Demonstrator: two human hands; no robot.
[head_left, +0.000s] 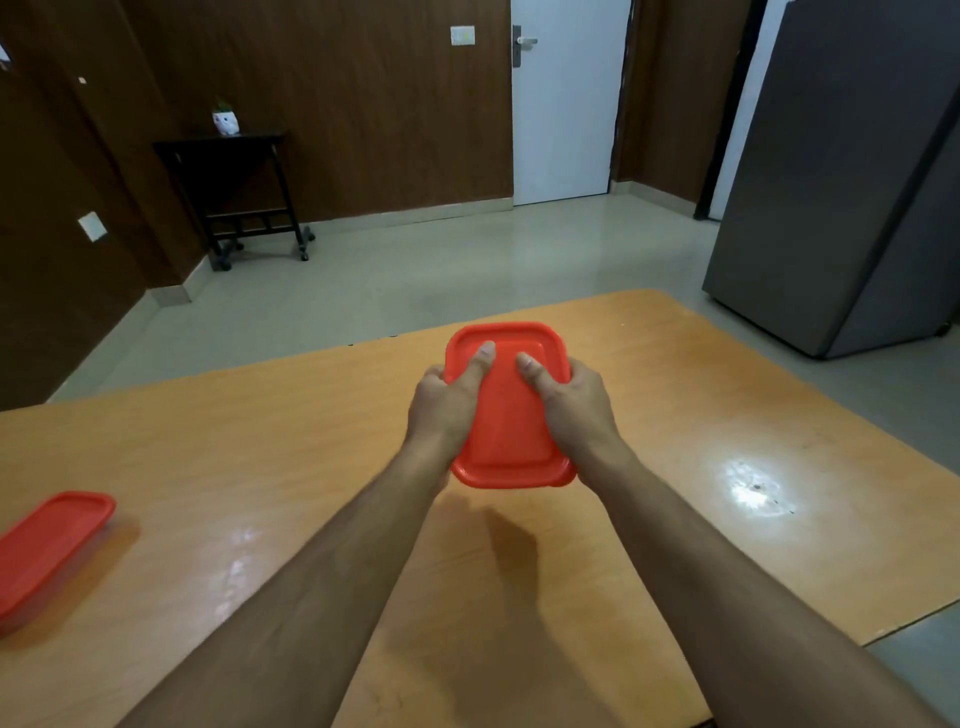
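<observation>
I hold a red rectangular lidded container (509, 415) above the middle of the wooden table (675, 441), its shadow falling on the wood below it. My left hand (447, 405) grips its left side with the thumb lying on the lid. My right hand (571, 400) grips the right side, thumb also on the lid. The fingers of both hands are hidden under the container. A second red lidded container (47, 545) lies on the table at the far left edge of view.
Beyond the table's far edge is grey floor. A grey refrigerator (841, 182) stands at the right. A dark wheeled side table (234, 192) with a small white pot stands by the brown wall, and a white door (566, 104) is behind.
</observation>
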